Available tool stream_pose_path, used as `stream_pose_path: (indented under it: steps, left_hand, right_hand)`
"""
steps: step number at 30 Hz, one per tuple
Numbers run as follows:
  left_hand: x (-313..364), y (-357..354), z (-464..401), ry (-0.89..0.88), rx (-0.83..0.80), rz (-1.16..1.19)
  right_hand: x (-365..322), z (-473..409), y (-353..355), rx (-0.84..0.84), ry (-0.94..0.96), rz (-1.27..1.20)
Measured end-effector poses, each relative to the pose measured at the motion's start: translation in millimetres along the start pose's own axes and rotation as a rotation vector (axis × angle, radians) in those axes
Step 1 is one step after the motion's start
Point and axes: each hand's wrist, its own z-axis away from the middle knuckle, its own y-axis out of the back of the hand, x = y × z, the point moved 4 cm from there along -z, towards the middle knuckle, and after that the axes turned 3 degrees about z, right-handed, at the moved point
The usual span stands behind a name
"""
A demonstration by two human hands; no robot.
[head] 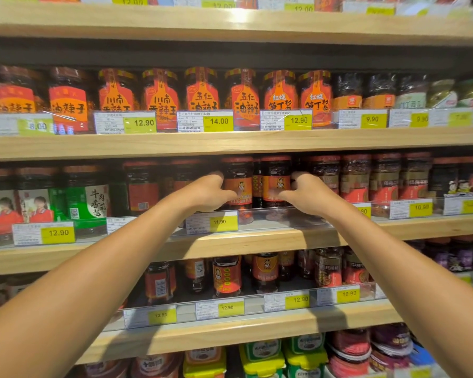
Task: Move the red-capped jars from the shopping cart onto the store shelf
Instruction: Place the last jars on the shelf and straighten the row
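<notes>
Both my arms reach up to the middle shelf (230,238). My left hand (209,192) wraps around a red-capped jar (238,173) with an orange label. Beside it stands a second red-capped jar (275,173), and my right hand (306,195) is closed around its right side. Both jars stand upright on the shelf, behind a clear plastic rail. The shopping cart is out of view.
More red-capped jars (355,178) stand to the right on the same shelf, and green-labelled jars (88,200) to the left. A gap lies just left of the held jars. Shelves above and below are packed with jars, and yellow price tags (224,221) line the edges.
</notes>
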Motion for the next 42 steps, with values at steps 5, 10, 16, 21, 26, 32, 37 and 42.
stream_pose_path:
  steps: [5, 10, 16, 21, 26, 32, 37, 42]
  left_hand:
    - [1, -2, -1, 0.0, -0.012, -0.012]
    - [7, -4, 2, -0.026, 0.009, -0.063]
    - [12, -4, 9, -0.029, 0.009, -0.106]
    - [6, 2, 32, -0.068, 0.035, -0.151]
    - [3, 25, 98, -0.349, 0.28, -0.023]
    - [-47, 26, 178, -0.384, 0.368, 0.198]
    - [-116, 9, 204, -0.229, 0.324, 0.132]
    - [-160, -10, 211, -0.128, 0.28, 0.111]
  right_hand:
    - [2, 2, -1, -0.007, 0.012, 0.023]
    - [2, 4, 0, -0.008, -0.004, 0.066]
    - [-4, 14, 5, 0.026, -0.031, 0.118]
    - [-14, 34, 18, 0.142, 0.008, 0.263]
    - [-25, 71, 33, 0.316, 0.149, 0.199]
    - [-46, 137, -4, 0.429, 0.529, 0.07]
    - [-64, 160, -59, 0.301, 0.64, 0.002]
    - [-76, 165, -119, 0.109, 0.585, -0.019]
